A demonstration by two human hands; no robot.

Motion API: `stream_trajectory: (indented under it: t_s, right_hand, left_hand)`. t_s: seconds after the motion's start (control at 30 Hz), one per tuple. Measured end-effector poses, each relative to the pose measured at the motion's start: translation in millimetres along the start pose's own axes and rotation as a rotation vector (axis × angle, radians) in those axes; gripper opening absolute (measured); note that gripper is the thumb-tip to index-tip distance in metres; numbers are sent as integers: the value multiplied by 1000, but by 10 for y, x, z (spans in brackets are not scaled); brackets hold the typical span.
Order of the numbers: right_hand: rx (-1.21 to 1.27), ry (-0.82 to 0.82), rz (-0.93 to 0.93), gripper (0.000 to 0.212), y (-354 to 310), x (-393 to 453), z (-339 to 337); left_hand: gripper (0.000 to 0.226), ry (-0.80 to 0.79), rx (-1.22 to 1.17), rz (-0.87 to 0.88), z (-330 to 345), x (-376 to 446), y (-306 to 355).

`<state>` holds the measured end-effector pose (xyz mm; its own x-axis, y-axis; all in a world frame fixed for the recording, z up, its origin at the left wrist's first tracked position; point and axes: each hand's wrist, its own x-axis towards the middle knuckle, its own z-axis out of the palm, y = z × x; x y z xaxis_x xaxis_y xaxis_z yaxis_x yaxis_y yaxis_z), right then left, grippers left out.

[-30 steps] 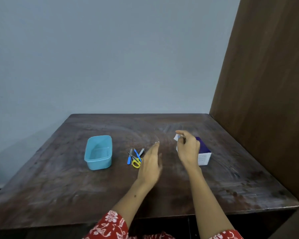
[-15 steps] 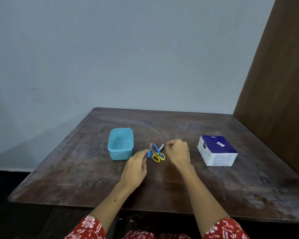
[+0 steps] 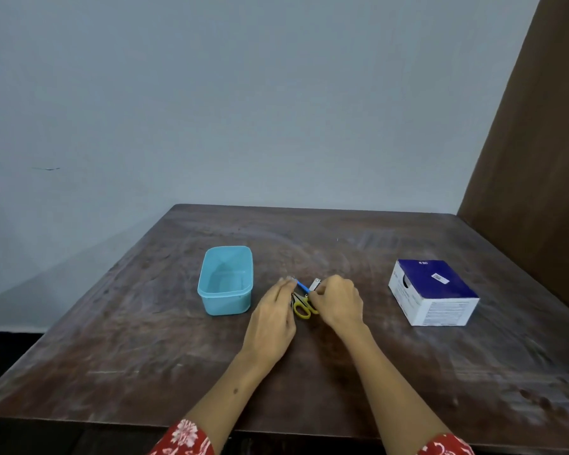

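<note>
A plain grey-blue wall [image 3: 243, 110] is seen behind a dark brown wooden table [image 3: 145, 356], whose flat top is scuffed and marked with pale swirls. A smooth brown wooden panel [image 3: 539, 159] is set along the right side.

At the right of the table a squat cardboard box [image 3: 437, 290] is placed, purple on top and white on its printed sides. Left of centre an open, light blue plastic tub [image 3: 225, 310] is found, rectangular with rounded corners.

Between tub and box, near the tub, a small pile of tools is flanked by both hands. The left hand [image 3: 271, 320] is laid with nearly straight fingers against the pile's left side. The right hand [image 3: 337, 303] is curled down over its right side; whether anything is pinched cannot be told.

In the gap between them, small yellow-handled scissors [image 3: 301, 307], a thin blue-handled tool [image 3: 302, 286] and a shiny metal nail clipper [image 3: 315, 284] are partly shown, the rest being covered by the fingers.
</note>
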<state>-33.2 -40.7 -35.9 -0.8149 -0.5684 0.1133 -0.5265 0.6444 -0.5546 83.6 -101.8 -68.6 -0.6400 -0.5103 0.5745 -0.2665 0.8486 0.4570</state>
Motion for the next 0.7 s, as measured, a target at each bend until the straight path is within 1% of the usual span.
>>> stream_trajectory:
  t_s: [0.07,0.13,0.23,0.3,0.4,0.47,0.57,0.7]
  right_hand:
    - [85,28,35,25,31,27,26]
    - [216,117,47,27,64,24,64]
    - [434,257,-59,15,91,-29,146]
    - [499,336,-152,9,67,-47,192]
    - [500,414,-235,8,1,-22,260]
    - [457,419,-296,9,-30,-14,300]
    - [406,419,-386,9,-34,-49,346]
    - [374,475,-450,7,-42,-82,359]
  left_hand:
    - [46,-6,36,6,67,103,-3]
    - [44,-1,61,27,112,176,22]
    - [36,57,53,44,164,223,65]
    - [35,86,20,44,156,246,88]
    - [37,115,37,58,164,277,86]
    - [39,132,-2,43,181,280,62]
    - [35,180,-172,-31,192,263,27]
    - [30,326,-371,-115,174,284,-6]
